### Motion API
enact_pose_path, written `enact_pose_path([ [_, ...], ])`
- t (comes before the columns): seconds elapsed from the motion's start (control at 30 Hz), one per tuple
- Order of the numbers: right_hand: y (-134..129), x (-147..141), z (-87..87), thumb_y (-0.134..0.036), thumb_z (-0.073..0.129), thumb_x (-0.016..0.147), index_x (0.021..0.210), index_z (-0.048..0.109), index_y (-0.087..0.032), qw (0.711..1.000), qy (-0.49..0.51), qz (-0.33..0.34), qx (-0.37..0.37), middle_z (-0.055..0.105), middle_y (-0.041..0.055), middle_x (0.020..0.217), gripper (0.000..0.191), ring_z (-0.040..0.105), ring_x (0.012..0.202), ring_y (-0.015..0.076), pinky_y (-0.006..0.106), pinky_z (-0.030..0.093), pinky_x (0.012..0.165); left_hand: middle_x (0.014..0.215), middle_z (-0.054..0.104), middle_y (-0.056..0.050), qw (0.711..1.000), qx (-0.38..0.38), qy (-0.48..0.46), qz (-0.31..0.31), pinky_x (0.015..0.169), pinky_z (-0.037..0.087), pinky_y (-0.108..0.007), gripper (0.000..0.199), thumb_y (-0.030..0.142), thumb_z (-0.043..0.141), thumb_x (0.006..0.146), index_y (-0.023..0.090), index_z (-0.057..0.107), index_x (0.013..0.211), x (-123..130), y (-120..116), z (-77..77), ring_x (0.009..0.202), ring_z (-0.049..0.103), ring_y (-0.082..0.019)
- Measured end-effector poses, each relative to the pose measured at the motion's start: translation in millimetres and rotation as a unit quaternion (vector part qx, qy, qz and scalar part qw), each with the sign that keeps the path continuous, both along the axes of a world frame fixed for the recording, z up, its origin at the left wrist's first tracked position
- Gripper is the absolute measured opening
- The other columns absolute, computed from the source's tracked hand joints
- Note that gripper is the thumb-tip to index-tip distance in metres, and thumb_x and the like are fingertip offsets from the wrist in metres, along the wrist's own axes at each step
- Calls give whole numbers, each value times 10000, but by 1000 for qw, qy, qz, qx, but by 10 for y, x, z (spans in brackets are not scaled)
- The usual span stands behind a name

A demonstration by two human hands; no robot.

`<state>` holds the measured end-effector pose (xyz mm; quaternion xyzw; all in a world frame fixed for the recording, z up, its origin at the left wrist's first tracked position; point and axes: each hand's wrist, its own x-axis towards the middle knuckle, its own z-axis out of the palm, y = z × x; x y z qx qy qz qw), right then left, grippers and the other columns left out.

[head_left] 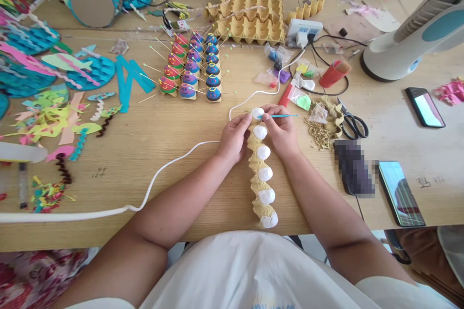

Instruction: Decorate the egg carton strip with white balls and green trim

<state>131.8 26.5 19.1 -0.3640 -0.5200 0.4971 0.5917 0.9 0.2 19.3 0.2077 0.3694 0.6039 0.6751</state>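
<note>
A strip of egg carton (258, 184) with several white-covered bumps runs from my hands down toward the table's front edge. My left hand (235, 136) pinches the strip's far end from the left side. On the right of that end, my right hand (281, 130) is closed on a thin blue stick tool (286, 116), whose tip lies by the farthest white bump (257, 114). Ahead and to the left stand rows of painted carton bumps (190, 77) in red, purple and blue, with pins sticking out.
Clay packets (303, 101), a red cup (334, 74), black scissors (353, 123) and two phones (401, 193) lie to the right. A white cable (159, 174) crosses the left side. Paper cut-outs (54, 116) cover the far left. Egg cartons (250, 17) and a power strip (304, 29) sit behind.
</note>
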Motion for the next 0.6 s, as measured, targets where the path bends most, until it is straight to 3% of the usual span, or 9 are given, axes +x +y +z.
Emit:
enact_pose_path([
  [0.17, -21, 10, 21, -519, 856, 827, 809, 628, -252, 1000, -2, 7, 1, 731, 10, 1028, 352, 672, 957, 170, 345, 550, 924, 839, 796, -11, 1000, 8, -1, 3, 755, 563, -284, 339, 476, 894, 767, 202, 767, 921, -7, 7, -24, 814, 751, -178],
  [0.43, -7, 7, 30, -524, 860, 821, 823, 637, -259, 1000, -15, -4, 6, 733, 15, 1028, 347, 678, 1004, 185, 353, 558, 939, 840, 792, -27, 1000, 4, -18, -14, 808, 566, -306, 344, 467, 883, 789, 183, 764, 942, -26, -4, 21, 900, 773, -214],
  [0.6, -3, 24, -9, -489, 884, 803, 804, 629, -257, 999, 44, 16, -18, 724, 7, 1072, 345, 677, 1024, 180, 362, 545, 995, 851, 786, -26, 1000, -2, -7, -14, 775, 532, -279, 294, 441, 855, 837, 174, 767, 923, -26, -5, 66, 813, 734, -169],
])
